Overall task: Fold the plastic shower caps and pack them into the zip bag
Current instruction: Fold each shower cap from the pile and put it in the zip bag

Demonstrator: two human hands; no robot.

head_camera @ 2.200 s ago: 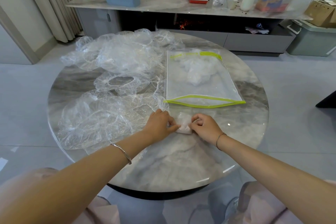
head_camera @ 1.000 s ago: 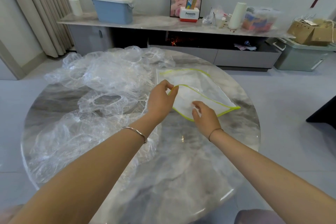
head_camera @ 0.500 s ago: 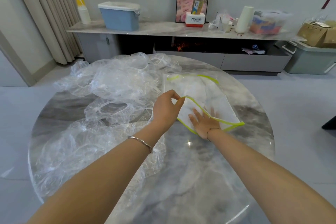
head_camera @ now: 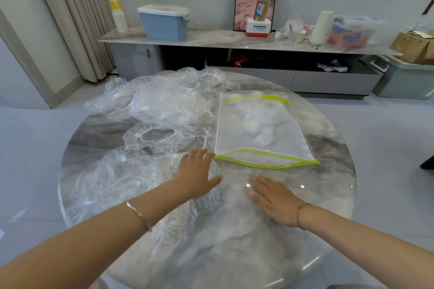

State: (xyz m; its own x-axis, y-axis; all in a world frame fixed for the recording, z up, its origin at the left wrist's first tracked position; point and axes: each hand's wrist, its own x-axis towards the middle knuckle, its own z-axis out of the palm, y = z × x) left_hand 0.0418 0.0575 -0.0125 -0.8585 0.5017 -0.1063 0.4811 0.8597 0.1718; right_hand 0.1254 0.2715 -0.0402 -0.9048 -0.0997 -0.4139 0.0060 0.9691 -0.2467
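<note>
- Round marble table (head_camera: pixel 234 253), near middle: right hand (head_camera: pixel 274 202) palm down, fingers straight and slightly spread, holding nothing.
- Left hand (head_camera: pixel 196 173) just beyond it, fingers spread flat on a clear shower cap (head_camera: pixel 122 180) at the near-left edge.
- Zip bag (head_camera: pixel 288 145) lies right of centre, its green mouth open toward the hands, folded caps (head_camera: pixel 260 124) inside.
- Loose caps (head_camera: pixel 164 101) are heaped at the far-left edge.
- Sideboard (head_camera: pixel 211 40) stands behind.

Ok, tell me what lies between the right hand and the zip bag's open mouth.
Nothing but bare marble table. The head view shows that stretch bare between the right hand, flat on the table, and the zip bag.
</note>
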